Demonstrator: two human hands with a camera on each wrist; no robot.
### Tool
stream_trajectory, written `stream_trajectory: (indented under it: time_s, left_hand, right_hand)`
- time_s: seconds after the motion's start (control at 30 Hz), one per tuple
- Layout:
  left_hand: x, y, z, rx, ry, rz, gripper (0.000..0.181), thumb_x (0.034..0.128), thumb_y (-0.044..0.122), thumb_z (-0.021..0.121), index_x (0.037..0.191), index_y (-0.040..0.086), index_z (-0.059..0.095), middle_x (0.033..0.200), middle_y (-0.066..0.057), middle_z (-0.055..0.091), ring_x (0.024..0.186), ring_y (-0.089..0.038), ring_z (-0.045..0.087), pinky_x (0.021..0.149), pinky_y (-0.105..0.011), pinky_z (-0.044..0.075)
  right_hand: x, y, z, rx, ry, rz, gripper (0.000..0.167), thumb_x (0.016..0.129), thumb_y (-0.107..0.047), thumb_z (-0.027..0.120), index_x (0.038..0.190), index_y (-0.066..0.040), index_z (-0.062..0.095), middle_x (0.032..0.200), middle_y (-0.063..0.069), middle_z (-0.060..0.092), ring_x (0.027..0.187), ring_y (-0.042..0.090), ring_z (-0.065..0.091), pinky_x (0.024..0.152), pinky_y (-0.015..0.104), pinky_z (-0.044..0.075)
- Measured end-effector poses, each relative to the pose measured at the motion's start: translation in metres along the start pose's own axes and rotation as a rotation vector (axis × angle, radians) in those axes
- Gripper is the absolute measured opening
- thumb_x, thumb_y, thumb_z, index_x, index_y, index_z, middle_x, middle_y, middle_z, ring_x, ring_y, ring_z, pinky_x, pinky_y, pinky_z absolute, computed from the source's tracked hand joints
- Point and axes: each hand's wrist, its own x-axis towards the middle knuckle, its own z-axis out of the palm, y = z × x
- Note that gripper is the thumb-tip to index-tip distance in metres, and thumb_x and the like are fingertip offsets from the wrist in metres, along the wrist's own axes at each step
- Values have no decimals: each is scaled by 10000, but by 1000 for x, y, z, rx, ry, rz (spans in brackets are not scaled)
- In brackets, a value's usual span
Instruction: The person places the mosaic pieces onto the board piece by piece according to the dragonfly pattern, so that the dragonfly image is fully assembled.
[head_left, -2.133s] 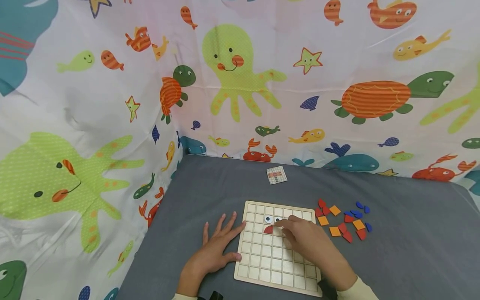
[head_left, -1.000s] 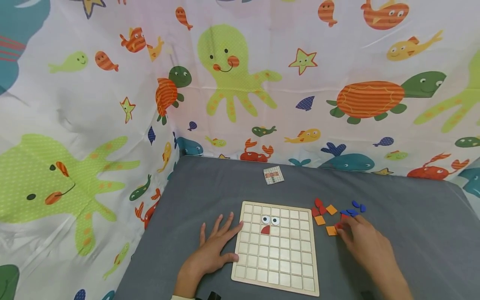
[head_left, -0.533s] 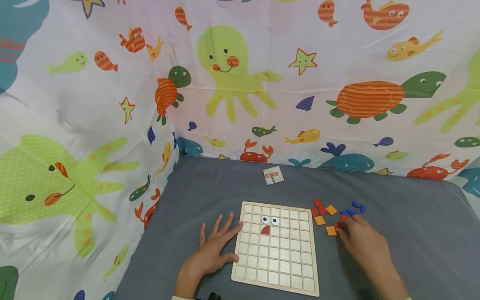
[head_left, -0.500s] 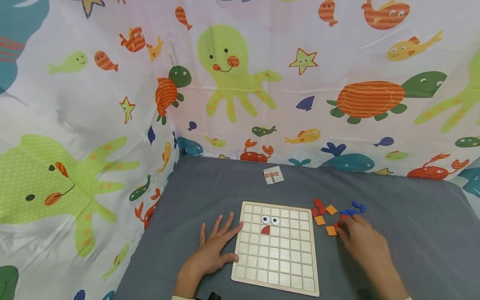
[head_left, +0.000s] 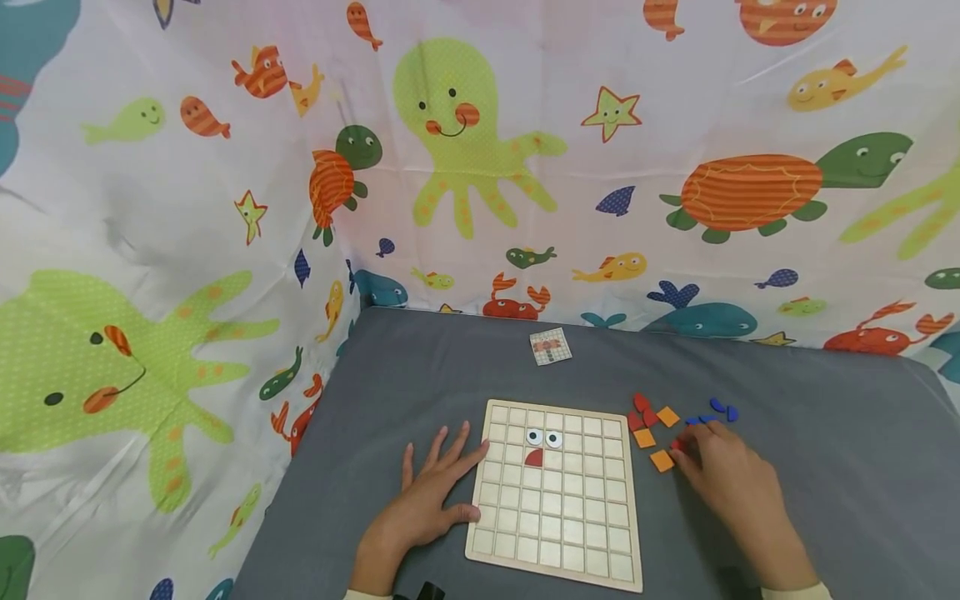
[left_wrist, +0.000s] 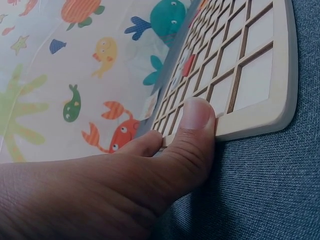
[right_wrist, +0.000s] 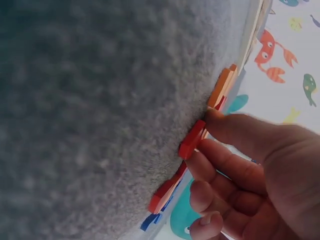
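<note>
A pale wooden grid board (head_left: 551, 517) lies on the grey cloth, bearing two round eye tiles (head_left: 534, 437) and a red quarter-round tile (head_left: 534, 457). My left hand (head_left: 423, 504) rests spread at the board's left side. In the left wrist view its thumb presses on the board's rim (left_wrist: 255, 117). To the right of the board, my right hand (head_left: 731, 471) is down among loose tiles. In the right wrist view, thumb and finger pinch a small red tile (right_wrist: 192, 140), its full outline partly hidden. An orange square tile (head_left: 662, 461) lies by the fingertips.
More red tiles (head_left: 641, 403), orange squares (head_left: 667, 417) and blue tiles (head_left: 717, 406) lie loose right of the board. A small printed pattern card (head_left: 551, 347) lies behind it. A sea-animal curtain (head_left: 525, 125) hangs along the back and left.
My right hand has gone from the eye tiles on the board to the loose tiles. The nearest orange square has turned slightly. My left hand has stayed at the board's edge.
</note>
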Motion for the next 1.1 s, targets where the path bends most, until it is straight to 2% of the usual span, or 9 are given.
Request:
stream_trajectory:
  time_s: [0.17, 0.33, 0.6, 0.8, 0.9, 0.97, 1.1]
  left_hand:
    - [-2, -5, 3, -23, 32, 40, 887, 932, 466, 745, 1690, 275, 323, 1779, -117, 111, 1615, -485, -18, 1128, -793, -206]
    - [-1, -11, 6, -28, 34, 23, 897, 921, 516, 729, 1690, 337, 305, 1787, -60, 94, 1631, -429, -31, 1147, -767, -212]
    - [-1, -3, 1, -3, 6, -2, 905, 923, 485, 736, 1694, 301, 301, 1784, -75, 82, 1626, -444, -34, 1148, -765, -211]
    - [3, -18, 10, 14, 29, -3, 925, 905, 535, 740, 1690, 387, 274, 1790, 7, 64, 1641, -369, -47, 1162, -743, -212]
    - [3, -22, 12, 13, 41, 8, 925, 902, 547, 742, 1688, 388, 281, 1789, 9, 73, 1642, -371, -40, 1157, -745, -215]
    - [2, -16, 9, 9, 24, 0, 921, 910, 520, 747, 1691, 357, 287, 1788, -10, 71, 1638, -387, -44, 1155, -749, -219]
    - [0, -5, 3, 6, -4, -22, 899, 923, 506, 727, 1692, 321, 301, 1787, -32, 69, 1635, -396, -58, 1160, -750, -217]
  right_hand:
    - [3, 0, 2, 12, -51, 12, 219, 875, -209, 849, 996, -74, 726, 928, 56, 626, 665, 152, 515, 501, 341, 429]
    - [8, -1, 2, 4, -79, -4, 204, 859, -219, 817, 958, -81, 704, 873, 42, 560, 645, 161, 467, 496, 323, 366]
    - [9, -5, 0, -2, -81, -24, 224, 848, -286, 796, 930, -129, 660, 809, -7, 508, 617, 149, 463, 476, 322, 361]
    - [12, -21, -5, 36, -47, -69, 244, 873, -295, 780, 986, -112, 663, 844, -8, 565, 592, 130, 469, 467, 322, 383]
    - [12, -33, -5, 68, -33, -113, 212, 880, -260, 773, 1002, -113, 682, 875, -7, 612, 617, 110, 512, 484, 298, 408]
    - [12, -40, -3, 93, -32, -138, 183, 888, -237, 770, 1002, -128, 677, 900, -12, 643, 650, 91, 559, 483, 270, 414]
    - [11, -56, 2, 118, -24, -194, 181, 894, -222, 784, 992, -164, 643, 889, -51, 629, 638, 29, 525, 455, 225, 385]
